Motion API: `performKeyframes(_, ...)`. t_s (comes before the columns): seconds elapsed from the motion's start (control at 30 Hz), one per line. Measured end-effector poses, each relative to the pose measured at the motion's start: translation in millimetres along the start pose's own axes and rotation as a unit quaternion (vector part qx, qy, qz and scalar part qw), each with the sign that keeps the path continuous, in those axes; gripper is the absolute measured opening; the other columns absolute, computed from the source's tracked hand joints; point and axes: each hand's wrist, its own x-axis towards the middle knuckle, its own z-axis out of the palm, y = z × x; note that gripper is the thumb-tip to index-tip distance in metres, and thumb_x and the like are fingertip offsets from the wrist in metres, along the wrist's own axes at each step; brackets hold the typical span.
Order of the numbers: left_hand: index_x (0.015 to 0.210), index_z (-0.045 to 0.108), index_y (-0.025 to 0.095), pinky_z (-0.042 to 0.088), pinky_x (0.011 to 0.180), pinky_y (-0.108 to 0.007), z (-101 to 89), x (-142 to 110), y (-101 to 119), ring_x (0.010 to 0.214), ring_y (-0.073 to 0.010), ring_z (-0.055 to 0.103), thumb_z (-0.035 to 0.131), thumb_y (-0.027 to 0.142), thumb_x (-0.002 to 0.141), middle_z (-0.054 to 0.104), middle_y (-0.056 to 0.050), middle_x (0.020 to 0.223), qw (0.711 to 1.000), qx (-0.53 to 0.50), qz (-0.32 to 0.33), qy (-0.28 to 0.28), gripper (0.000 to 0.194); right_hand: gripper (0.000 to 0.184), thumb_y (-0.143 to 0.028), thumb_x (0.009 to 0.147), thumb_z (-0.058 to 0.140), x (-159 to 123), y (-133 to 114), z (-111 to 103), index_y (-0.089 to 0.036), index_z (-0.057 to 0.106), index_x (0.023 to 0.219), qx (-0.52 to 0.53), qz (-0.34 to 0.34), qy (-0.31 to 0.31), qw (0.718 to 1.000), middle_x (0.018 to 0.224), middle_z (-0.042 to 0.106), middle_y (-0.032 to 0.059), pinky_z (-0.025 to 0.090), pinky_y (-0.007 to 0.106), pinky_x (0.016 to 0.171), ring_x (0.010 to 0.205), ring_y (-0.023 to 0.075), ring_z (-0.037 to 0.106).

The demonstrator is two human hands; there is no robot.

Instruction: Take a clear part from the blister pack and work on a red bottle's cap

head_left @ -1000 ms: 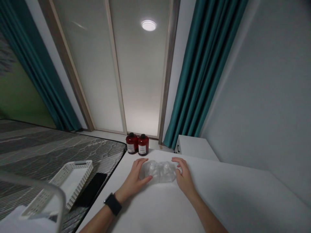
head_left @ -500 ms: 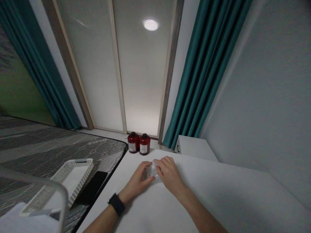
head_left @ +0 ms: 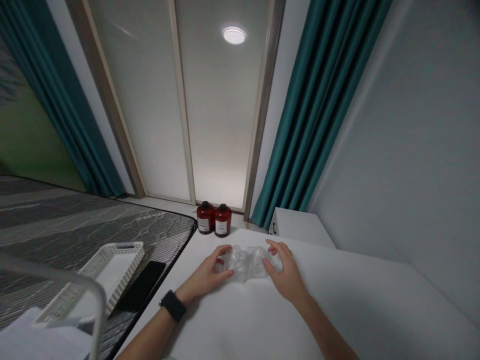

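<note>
A clear plastic clamshell package point(head_left: 246, 262) lies opened out on the white table, its two moulded halves side by side with a fold between them. My left hand point(head_left: 210, 269), with a dark watch on the wrist, grips the left half between thumb and fingers. At the opposite end, my right hand point(head_left: 285, 270) has its thumb and curved fingers on the right half's edge. Whether anything sits inside the clear halves cannot be made out.
Two dark red bottles point(head_left: 222, 221) with black caps stand at the table's far left corner. Left of the white table point(head_left: 240, 320), a white basket point(head_left: 123, 270) and a black flat object point(head_left: 142, 286) rest on a grey mattress. A white cabinet point(head_left: 302, 227) stands beyond the far edge.
The plastic package, folded up between my hands before, is now spread open into two halves. My right hand has moved to the right, away from my left.
</note>
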Motion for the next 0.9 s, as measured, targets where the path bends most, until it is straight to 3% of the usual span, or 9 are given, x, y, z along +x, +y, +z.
performKeyframes(0.13, 0.136, 0.048, 0.024, 0.048, 0.102, -0.044, -1.0, -2.7, 1.4, 0.128, -0.0294, 0.055, 0.071, 0.023, 0.08, 0.057, -0.013, 0.14, 1.0, -0.001, -0.011, -0.014, 0.061, 0.059, -0.023, 0.078, 0.069, -7.7, 31.9, -0.2, -0.026, 0.051, 0.135, 0.029, 0.066, -0.089, 0.993, 0.122, 0.06, 0.0084, 0.041, 0.047, 0.103, 0.111, 0.0269, 0.057)
performKeyframes(0.23, 0.139, 0.045, 0.024, 0.048, 0.103, -0.043, 0.3, -4.9, -2.0, 0.127, -0.0289, 0.055, 0.074, 0.019, 0.077, 0.056, -0.013, 0.142, 1.0, 0.003, -0.01, -0.024, 0.069, 0.073, -0.021, 0.072, 0.074, -8.9, 39.4, 7.1, -0.027, 0.048, 0.139, 0.031, 0.083, -0.146, 0.985, 0.131, 0.058, 0.0089, 0.039, 0.05, 0.107, 0.118, 0.0288, 0.055)
performKeyframes(0.37, 0.143, 0.039, 0.023, 0.046, 0.106, -0.045, -9.9, -4.8, -8.7, 0.129, -0.0283, 0.055, 0.071, 0.021, 0.08, 0.056, -0.015, 0.141, 0.999, -0.008, -0.028, -0.016, 0.071, 0.069, -0.018, 0.072, 0.074, -6.6, 30.3, 24.6, -0.025, 0.051, 0.137, 0.066, 0.077, -0.152, 0.983, 0.123, 0.059, 0.0085, 0.049, 0.042, 0.096, 0.108, 0.0256, 0.06)
performKeyframes(0.5, 0.14, 0.043, 0.021, 0.041, 0.112, -0.048, -38.1, -2.8, -16.6, 0.137, -0.0303, 0.047, 0.072, 0.031, 0.081, 0.05, -0.015, 0.147, 0.999, -0.017, -0.041, -0.011, 0.067, 0.069, -0.016, 0.07, 0.076, 0.7, 11.8, 52.6, -0.023, 0.053, 0.135, 0.096, 0.09, -0.146, 0.981, 0.121, 0.056, 0.008, 0.054, 0.036, 0.086, 0.097, 0.0222, 0.062)
performKeyframes(0.67, 0.144, 0.041, 0.022, 0.041, 0.111, -0.05, -70.9, -1.9, -33.0, 0.141, -0.034, 0.04, 0.068, 0.04, 0.081, 0.041, -0.015, 0.154, 0.996, 0.007, -0.069, 0.06, 0.071, 0.072, -0.017, 0.069, 0.077, 19.0, -6.7, 96.9, -0.023, 0.049, 0.136, 0.106, 0.095, -0.11, 0.984, 0.119, 0.056, 0.0066, 0.054, 0.036, 0.085, 0.093, 0.0213, 0.061)
performKeyframes(0.8, 0.136, 0.046, 0.018, 0.041, 0.11, -0.051, -79.7, 1.3, -50.0, 0.135, -0.034, 0.047, 0.068, 0.03, 0.074, 0.05, -0.016, 0.143, 0.986, 0.055, -0.052, 0.152, 0.067, 0.07, -0.019, 0.068, 0.079, 33.6, -15.6, 126.5, -0.024, 0.049, 0.131, 0.108, 0.068, -0.095, 0.987, 0.122, 0.056, 0.0069, 0.054, 0.038, 0.088, 0.101, 0.024, 0.061)
performKeyframes(0.9, 0.133, 0.042, 0.018, 0.038, 0.112, -0.05, -80.8, 3.7, -60.4, 0.134, -0.0309, 0.048, 0.063, 0.026, 0.076, 0.051, -0.016, 0.141, 0.979, 0.058, -0.048, 0.192, 0.062, 0.066, -0.018, 0.068, 0.079, 41.3, -19.5, 140.6, -0.024, 0.05, 0.127, 0.105, 0.063, -0.091, 0.988, 0.121, 0.056, 0.0074, 0.054, 0.041, 0.09, 0.104, 0.0256, 0.062)
